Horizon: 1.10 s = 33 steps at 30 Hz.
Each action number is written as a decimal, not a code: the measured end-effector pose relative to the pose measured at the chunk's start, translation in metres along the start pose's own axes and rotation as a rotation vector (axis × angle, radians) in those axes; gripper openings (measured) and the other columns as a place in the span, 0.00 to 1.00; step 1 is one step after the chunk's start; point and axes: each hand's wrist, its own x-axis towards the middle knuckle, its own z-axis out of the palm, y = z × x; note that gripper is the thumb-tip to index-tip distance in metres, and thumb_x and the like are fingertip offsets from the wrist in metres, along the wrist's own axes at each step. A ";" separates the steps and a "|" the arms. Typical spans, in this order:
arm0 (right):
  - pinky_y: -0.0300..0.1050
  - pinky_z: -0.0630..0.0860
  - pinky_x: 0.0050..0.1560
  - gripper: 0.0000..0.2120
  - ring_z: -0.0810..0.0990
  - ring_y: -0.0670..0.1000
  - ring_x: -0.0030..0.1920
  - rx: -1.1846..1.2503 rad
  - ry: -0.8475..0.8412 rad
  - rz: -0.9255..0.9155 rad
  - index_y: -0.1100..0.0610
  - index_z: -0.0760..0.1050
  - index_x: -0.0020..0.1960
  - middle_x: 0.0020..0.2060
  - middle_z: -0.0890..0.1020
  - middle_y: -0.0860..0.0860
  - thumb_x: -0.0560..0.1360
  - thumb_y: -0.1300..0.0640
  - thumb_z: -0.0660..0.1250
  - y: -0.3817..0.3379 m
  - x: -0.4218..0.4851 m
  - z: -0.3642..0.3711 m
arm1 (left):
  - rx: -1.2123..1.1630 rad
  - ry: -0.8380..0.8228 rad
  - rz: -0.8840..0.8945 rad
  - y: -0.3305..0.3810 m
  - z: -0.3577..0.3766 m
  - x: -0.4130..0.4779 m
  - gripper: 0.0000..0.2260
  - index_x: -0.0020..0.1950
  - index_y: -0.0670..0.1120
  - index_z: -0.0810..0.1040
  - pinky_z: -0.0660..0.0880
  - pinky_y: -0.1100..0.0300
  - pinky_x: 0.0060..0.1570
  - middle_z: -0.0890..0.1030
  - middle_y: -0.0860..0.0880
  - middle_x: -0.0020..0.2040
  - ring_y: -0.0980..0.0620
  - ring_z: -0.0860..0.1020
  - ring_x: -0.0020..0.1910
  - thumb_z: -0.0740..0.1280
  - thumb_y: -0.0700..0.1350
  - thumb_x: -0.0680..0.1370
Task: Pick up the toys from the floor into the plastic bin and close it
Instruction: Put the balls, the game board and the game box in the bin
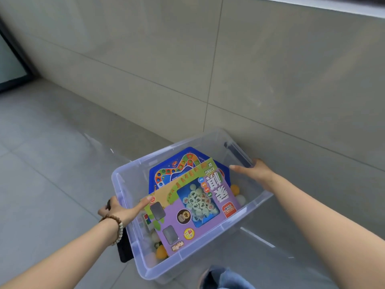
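Floor: grey tiles [52, 163]; tiled wall [270, 69] at 12 o'clock.
Bin [198, 253]: clear, open-topped, at 6 o'clock.
Contents: chess box [193, 207] over blue game board [173, 172], balls [161, 252] beneath.
Left hand [113, 209]: gripping bin's 8 o'clock end.
Right hand [254, 172]: gripping 2 o'clock end.

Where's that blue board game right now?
In the head view, the blue board game lies inside the clear plastic bin, toward its far side, partly under the purple chess box.

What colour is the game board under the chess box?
Blue game board, multicoloured track; head view.
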 end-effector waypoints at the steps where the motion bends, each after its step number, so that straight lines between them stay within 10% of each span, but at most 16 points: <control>1: 0.48 0.76 0.50 0.56 0.74 0.54 0.58 0.011 -0.002 0.003 0.55 0.65 0.67 0.59 0.75 0.52 0.48 0.26 0.73 0.002 -0.003 -0.001 | -0.026 0.024 0.002 0.001 -0.001 0.002 0.50 0.72 0.45 0.59 0.63 0.49 0.67 0.59 0.42 0.69 0.42 0.60 0.70 0.67 0.73 0.60; 4: 0.40 0.69 0.35 0.50 0.71 0.51 0.46 0.059 -0.001 0.038 0.57 0.66 0.63 0.48 0.73 0.50 0.51 0.29 0.74 0.007 -0.018 -0.006 | -0.082 -0.037 0.023 0.008 -0.012 0.013 0.50 0.73 0.48 0.59 0.64 0.46 0.67 0.60 0.41 0.71 0.39 0.62 0.69 0.67 0.73 0.60; 14: 0.39 0.66 0.31 0.40 0.66 0.46 0.33 0.162 0.109 0.202 0.61 0.65 0.64 0.36 0.69 0.49 0.63 0.39 0.75 0.066 -0.074 -0.016 | -0.050 -0.119 0.228 0.023 0.000 0.012 0.39 0.72 0.56 0.62 0.64 0.43 0.68 0.60 0.40 0.71 0.37 0.64 0.69 0.68 0.68 0.65; 19: 0.42 0.67 0.33 0.52 0.67 0.49 0.38 0.161 0.177 0.251 0.58 0.64 0.65 0.47 0.71 0.53 0.51 0.30 0.75 0.086 -0.090 -0.018 | 0.090 -0.149 0.333 0.041 0.007 0.012 0.47 0.72 0.58 0.61 0.63 0.44 0.68 0.59 0.41 0.72 0.38 0.61 0.70 0.63 0.75 0.56; 23: 0.41 0.69 0.33 0.40 0.70 0.52 0.42 0.150 0.152 0.264 0.60 0.63 0.66 0.50 0.71 0.55 0.64 0.41 0.75 0.086 -0.089 -0.023 | 0.226 0.069 0.493 0.034 0.018 0.004 0.42 0.73 0.53 0.59 0.58 0.48 0.70 0.55 0.44 0.73 0.42 0.55 0.72 0.69 0.68 0.64; 29: 0.40 0.65 0.28 0.41 0.63 0.45 0.32 0.199 0.189 0.273 0.60 0.61 0.67 0.46 0.70 0.54 0.64 0.41 0.75 0.080 -0.082 -0.018 | 0.402 0.057 0.462 0.029 0.026 -0.004 0.40 0.65 0.42 0.62 0.75 0.52 0.50 0.73 0.42 0.57 0.44 0.72 0.56 0.67 0.69 0.66; 33: 0.39 0.64 0.29 0.42 0.64 0.45 0.33 0.183 0.228 0.262 0.60 0.61 0.66 0.50 0.71 0.54 0.63 0.40 0.75 0.080 -0.081 -0.017 | 0.044 -0.039 0.363 0.035 0.035 0.002 0.39 0.58 0.39 0.65 0.71 0.57 0.33 0.75 0.42 0.44 0.45 0.76 0.42 0.71 0.66 0.63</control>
